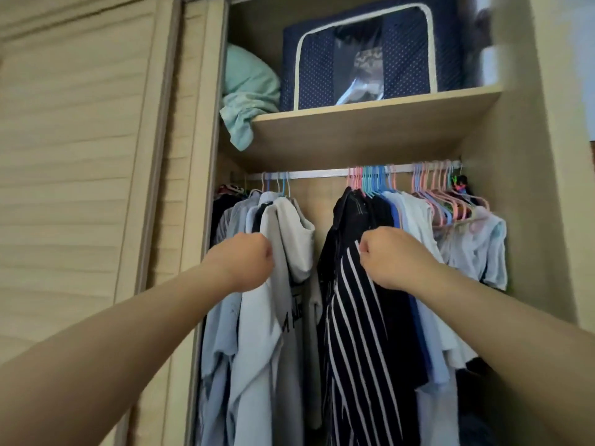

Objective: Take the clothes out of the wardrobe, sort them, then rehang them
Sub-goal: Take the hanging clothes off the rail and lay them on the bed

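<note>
Lettering in black on the grey hoodie (289, 284), partly folded under, unreadable. Left hand (249, 262) fisted against the hoodie's edge, grip tight on its fabric. Right hand (391, 257) fisted too, grip pinching the navy striped shirt (357, 333). Both garments hanging from the rail (322, 172) inside the wardrobe (521, 156), parted by a bare gap. Navy dotted storage box (363, 56) on the shelf (370, 123) above.
</note>
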Tool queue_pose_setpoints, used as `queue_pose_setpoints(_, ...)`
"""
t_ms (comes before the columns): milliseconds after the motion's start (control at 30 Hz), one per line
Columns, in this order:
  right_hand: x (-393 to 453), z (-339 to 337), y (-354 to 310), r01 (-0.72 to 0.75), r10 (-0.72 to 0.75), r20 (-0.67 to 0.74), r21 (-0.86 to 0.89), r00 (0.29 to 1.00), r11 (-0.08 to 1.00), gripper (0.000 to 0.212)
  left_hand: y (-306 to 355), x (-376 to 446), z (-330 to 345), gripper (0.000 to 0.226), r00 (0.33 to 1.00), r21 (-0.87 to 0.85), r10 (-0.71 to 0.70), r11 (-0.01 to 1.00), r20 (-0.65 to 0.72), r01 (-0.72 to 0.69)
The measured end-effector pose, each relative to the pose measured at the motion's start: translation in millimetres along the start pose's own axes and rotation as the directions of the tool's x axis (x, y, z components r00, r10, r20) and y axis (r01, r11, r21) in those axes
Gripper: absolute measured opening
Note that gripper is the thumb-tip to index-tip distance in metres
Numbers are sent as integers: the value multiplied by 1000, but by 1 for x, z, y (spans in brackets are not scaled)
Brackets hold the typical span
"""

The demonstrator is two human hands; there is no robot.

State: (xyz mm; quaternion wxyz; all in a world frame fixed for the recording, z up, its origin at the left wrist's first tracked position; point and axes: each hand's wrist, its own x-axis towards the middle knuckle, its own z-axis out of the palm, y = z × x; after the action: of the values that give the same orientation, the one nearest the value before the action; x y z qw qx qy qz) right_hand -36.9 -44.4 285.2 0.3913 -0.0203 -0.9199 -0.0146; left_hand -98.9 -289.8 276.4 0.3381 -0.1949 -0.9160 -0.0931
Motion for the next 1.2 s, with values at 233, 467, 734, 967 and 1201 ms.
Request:
queue_pose_setpoints(233, 113, 21, 6, -71, 50, -171, -121, 984, 990, 7, -24, 90, 52, 26, 998, 58, 32, 998, -45, -30)
queue_pose_setpoints(467, 196, 53, 7, -258, 226, -129, -385, 966, 886, 41, -39, 144, 84, 26, 994, 101, 31, 995, -104, -21)
queue_pose_setpoints(734, 264, 58, -15, -456, 289, 387, 464, 876, 760, 19, -62, 164, 87, 28, 986, 133, 62, 990, -155, -42)
queue_pose_setpoints(967, 320, 96, 9, -467, 400, 271, 689, 875, 554, 22, -97, 164, 74, 27, 979, 147, 48, 989, -199, -19)
queue_pose_setpoints(1201, 355, 78, -16, -295, 432, 22, 762, 901, 576, 28, -127, 158, 70, 26, 974, 89, 57, 995, -217, -38)
